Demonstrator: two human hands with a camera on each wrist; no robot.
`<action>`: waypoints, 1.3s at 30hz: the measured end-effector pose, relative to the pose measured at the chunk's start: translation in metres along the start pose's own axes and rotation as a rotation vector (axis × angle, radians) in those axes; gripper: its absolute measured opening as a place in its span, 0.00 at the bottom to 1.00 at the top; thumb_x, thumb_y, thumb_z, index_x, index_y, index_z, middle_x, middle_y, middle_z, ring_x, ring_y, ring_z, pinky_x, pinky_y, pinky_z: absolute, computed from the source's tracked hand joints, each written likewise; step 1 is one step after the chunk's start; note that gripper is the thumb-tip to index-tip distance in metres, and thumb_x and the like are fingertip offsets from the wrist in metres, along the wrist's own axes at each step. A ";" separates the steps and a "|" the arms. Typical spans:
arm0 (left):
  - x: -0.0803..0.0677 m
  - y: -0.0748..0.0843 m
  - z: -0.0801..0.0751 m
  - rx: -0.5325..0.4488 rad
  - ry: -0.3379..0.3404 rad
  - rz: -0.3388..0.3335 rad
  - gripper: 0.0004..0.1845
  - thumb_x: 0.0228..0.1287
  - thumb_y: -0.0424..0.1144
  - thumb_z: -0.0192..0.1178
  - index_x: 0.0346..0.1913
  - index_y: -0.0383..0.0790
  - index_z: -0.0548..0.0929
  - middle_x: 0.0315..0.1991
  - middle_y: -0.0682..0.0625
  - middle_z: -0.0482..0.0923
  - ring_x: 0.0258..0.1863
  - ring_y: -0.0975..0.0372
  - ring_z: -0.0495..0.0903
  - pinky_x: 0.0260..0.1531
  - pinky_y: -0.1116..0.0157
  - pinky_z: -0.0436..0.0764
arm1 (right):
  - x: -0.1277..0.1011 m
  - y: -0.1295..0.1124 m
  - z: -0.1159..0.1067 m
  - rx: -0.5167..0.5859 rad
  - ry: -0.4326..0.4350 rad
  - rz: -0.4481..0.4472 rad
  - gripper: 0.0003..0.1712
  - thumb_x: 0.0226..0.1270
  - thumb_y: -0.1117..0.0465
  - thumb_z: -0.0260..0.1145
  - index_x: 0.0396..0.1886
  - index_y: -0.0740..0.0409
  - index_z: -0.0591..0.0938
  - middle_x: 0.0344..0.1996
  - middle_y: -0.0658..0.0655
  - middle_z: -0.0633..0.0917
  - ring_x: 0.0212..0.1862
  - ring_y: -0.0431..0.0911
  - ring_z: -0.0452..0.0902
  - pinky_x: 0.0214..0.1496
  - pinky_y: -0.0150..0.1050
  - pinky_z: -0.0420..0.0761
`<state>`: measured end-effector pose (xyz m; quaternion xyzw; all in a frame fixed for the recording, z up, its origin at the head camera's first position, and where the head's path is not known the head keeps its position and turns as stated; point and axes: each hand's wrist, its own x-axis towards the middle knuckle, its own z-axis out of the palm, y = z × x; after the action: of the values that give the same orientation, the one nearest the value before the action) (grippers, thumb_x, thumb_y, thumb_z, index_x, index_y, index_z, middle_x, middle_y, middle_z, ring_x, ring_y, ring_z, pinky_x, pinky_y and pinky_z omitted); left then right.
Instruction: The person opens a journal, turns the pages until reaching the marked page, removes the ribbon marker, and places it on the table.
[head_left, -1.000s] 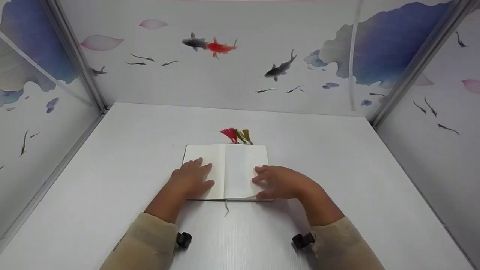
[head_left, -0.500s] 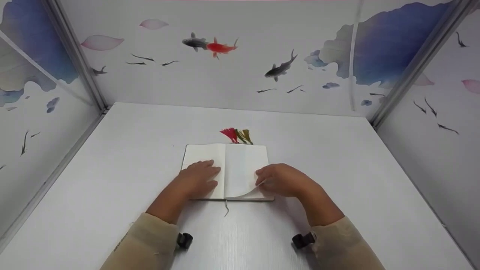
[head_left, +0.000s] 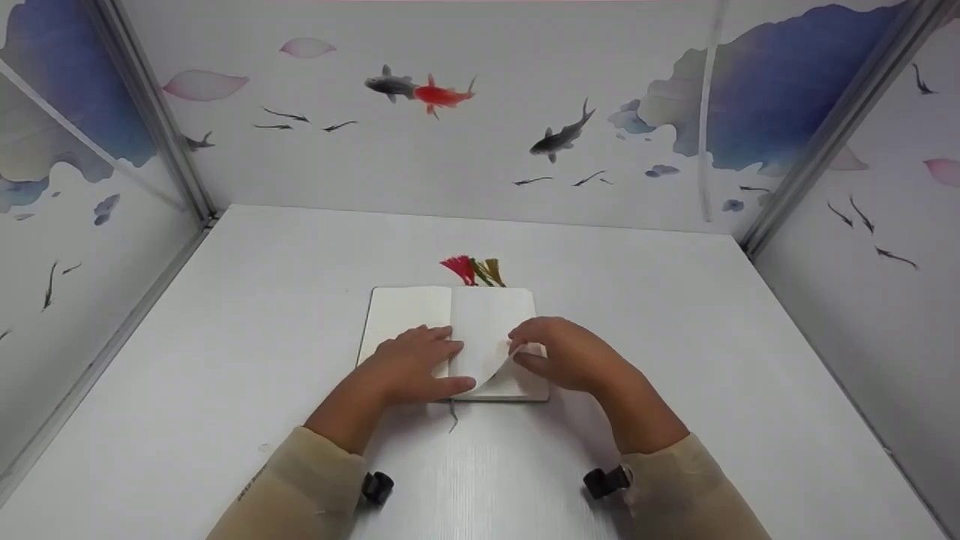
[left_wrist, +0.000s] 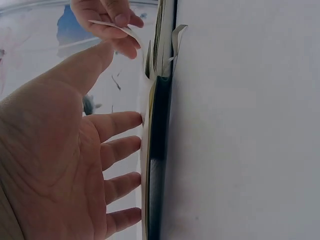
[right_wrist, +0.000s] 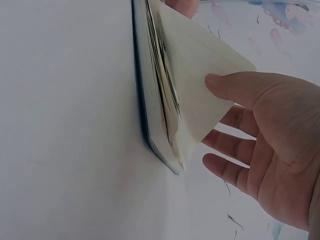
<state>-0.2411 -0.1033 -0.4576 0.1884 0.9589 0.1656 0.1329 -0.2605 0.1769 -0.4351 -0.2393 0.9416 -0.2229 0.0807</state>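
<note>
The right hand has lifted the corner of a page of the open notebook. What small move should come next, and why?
Probably carry the page leftward over the spine. The right hand pinches its lifted lower corner, so the sheet already curls up from the notebook. The left hand lies flat across the left page and the spine, so it would likely have to shift aside first.

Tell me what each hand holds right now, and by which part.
The right hand pinches the lower corner of a blank white page of the open white notebook. The left hand holds nothing; it presses flat on the left page.

1 notebook (head_left: 420,315), 3 tassels (head_left: 472,271), 2 hands
</note>
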 end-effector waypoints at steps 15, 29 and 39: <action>0.002 0.006 0.005 0.001 0.060 -0.024 0.46 0.63 0.74 0.64 0.80 0.58 0.72 0.84 0.53 0.65 0.85 0.49 0.60 0.79 0.35 0.64 | 0.001 -0.009 -0.005 -0.033 0.156 -0.103 0.07 0.77 0.56 0.71 0.50 0.42 0.90 0.65 0.47 0.86 0.72 0.49 0.79 0.76 0.52 0.79; -0.001 0.012 0.002 -0.030 0.158 -0.042 0.46 0.67 0.67 0.66 0.84 0.58 0.65 0.82 0.53 0.68 0.82 0.51 0.66 0.79 0.39 0.67 | -0.001 -0.008 -0.003 -0.059 0.322 -0.188 0.07 0.77 0.56 0.71 0.50 0.41 0.89 0.67 0.46 0.84 0.73 0.49 0.78 0.75 0.48 0.80; 0.000 0.007 -0.007 -0.163 0.264 -0.107 0.59 0.62 0.65 0.72 0.89 0.59 0.48 0.82 0.49 0.67 0.78 0.49 0.72 0.77 0.42 0.73 | -0.001 -0.011 -0.006 -0.015 0.297 -0.101 0.21 0.77 0.51 0.71 0.66 0.40 0.84 0.75 0.44 0.77 0.79 0.49 0.72 0.78 0.51 0.77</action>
<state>-0.2412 -0.0984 -0.4488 0.1025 0.9600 0.2589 0.0291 -0.2560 0.1708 -0.4245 -0.2516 0.9315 -0.2525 -0.0725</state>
